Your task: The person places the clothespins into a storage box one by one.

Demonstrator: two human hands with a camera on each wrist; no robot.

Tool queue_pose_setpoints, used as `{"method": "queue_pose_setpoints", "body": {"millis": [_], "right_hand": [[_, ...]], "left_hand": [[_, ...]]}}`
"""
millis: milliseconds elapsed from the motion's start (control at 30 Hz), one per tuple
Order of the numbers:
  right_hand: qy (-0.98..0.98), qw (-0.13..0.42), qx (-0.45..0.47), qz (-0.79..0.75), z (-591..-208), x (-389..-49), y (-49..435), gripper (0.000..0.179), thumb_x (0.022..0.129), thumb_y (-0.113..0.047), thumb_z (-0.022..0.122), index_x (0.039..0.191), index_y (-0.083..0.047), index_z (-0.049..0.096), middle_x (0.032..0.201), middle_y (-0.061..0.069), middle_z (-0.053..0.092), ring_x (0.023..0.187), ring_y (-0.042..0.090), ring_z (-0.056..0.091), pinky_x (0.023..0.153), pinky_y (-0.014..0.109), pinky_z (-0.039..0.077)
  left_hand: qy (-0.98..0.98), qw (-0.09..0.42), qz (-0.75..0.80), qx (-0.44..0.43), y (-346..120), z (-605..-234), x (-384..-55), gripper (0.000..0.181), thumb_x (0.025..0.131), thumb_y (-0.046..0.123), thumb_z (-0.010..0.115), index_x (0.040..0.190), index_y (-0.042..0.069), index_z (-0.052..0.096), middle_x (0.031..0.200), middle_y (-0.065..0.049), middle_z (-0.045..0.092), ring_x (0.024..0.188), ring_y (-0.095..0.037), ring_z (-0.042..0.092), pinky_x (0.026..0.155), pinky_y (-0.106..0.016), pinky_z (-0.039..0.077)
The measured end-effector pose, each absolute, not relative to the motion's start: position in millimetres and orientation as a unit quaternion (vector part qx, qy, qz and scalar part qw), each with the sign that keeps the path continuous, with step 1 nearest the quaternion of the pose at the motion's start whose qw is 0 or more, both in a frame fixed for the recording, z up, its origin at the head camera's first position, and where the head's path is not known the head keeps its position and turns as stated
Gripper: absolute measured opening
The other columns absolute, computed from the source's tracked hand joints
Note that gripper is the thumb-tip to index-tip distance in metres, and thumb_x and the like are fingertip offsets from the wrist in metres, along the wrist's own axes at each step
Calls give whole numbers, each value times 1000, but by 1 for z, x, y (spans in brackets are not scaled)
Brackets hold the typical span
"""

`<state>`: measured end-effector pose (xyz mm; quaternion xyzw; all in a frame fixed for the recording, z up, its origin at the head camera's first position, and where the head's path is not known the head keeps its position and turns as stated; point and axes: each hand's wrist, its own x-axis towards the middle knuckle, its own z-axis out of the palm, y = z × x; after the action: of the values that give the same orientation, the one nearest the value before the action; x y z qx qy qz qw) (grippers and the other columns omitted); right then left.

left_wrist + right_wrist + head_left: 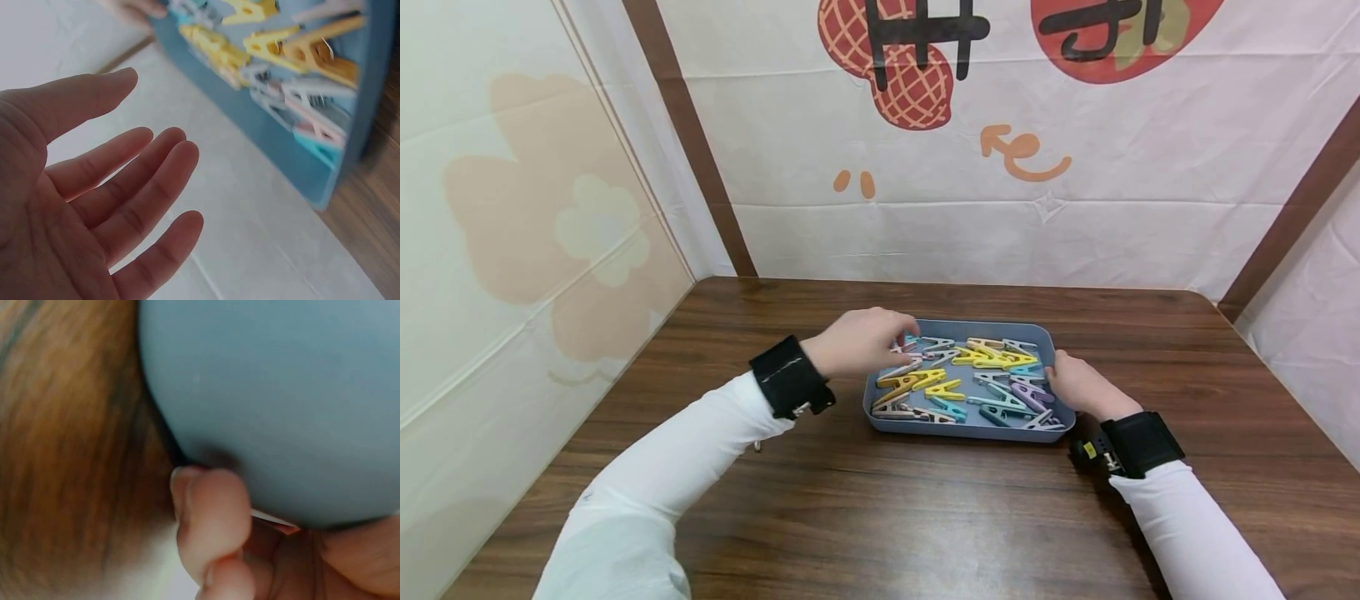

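A shallow blue-grey plastic tray (970, 431) lies on the table, holding several clothespins in yellow (943, 390), purple (1030, 394), teal, grey and other pale colours. My left hand (859, 340) hovers over the tray's left end, near the back left corner. In the left wrist view, its fingers (144, 194) are loosely bent, the thumb stands apart, and nothing is between them. At the tray's right end, my right hand (1086, 387) grips the rim. The right wrist view shows bent fingers (215, 515) against the tray's outer wall (269, 406); part of this grip is hidden.
The brown wood-grain table (910, 508) extends around the tray on all sides. A white printed cloth (940, 242) hangs behind the table's far edge, with further cloth panels at the left (475, 350) and right. Black straps with small cameras sit on both wrists.
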<state>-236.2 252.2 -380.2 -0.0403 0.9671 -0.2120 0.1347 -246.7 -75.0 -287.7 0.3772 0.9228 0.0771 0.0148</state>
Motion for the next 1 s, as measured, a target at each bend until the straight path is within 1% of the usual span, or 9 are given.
{"method": "queue_pose_setpoints", "body": {"millis": [167,333,400,500,667,733,833,933,1000], "right_hand": [[967,138,-38,-209,-379,-237,251,45,104,-10,38,131,24,27,98,26,50,81,30,55,61,35,44],[969,137,-40,-201,-379,-238,250,46,104,-10,38,132,24,26,102,27,50,84,30,55,62,36,45],[969,138,-38,-199,-379,-238,250,47,104,-10,38,133,24,25,102,28,50,82,30,56,61,35,45],[969,141,-37,-197,-377,-237,251,49,104,-10,38,134,25,22,107,32,49,83,31,56,61,35,45],[969,140,-34,-200,-378,-237,251,47,104,-10,37,133,25,25,103,29,50,84,31,55,62,36,45],[969,139,-32,-203,-378,-237,250,46,104,-10,37,132,24,26,99,26,51,81,30,55,60,35,45],[968,141,-32,-204,-378,-236,251,48,104,-10,38,134,24,23,104,30,50,83,31,55,60,35,45],[967,145,-29,-206,-378,-235,251,50,104,-11,38,136,24,22,109,32,49,85,32,55,60,35,45],[967,146,-28,-207,-378,-235,251,49,104,-11,37,136,24,22,109,31,49,86,32,55,61,35,45]], "left_hand": [[941,-7,147,305,-123,-287,-241,33,90,30,71,117,11,65,90,4,65,81,-12,60,69,-32,48],[951,-13,189,244,-174,-290,-235,32,91,28,69,116,9,65,94,1,68,88,-16,64,77,-39,49],[954,-10,197,225,-192,-291,-233,33,93,29,67,117,8,64,95,0,68,89,-18,64,78,-41,48],[957,-5,207,203,-215,-294,-231,36,94,32,64,118,5,63,97,-3,67,90,-20,63,79,-42,48],[962,6,212,174,-246,-299,-224,41,95,38,62,117,3,62,98,-4,67,91,-22,63,78,-43,48],[963,14,211,164,-256,-302,-220,43,94,39,63,116,2,63,98,-5,67,91,-22,63,78,-43,48],[964,32,209,160,-269,-308,-216,43,92,35,67,116,-1,62,99,-7,67,92,-24,64,77,-43,49],[960,67,216,166,-280,-316,-212,45,89,28,71,118,-5,60,102,-13,67,92,-27,63,76,-43,50],[956,92,222,170,-285,-322,-211,47,87,25,74,119,-7,58,104,-15,66,94,-29,63,76,-43,51]]}}
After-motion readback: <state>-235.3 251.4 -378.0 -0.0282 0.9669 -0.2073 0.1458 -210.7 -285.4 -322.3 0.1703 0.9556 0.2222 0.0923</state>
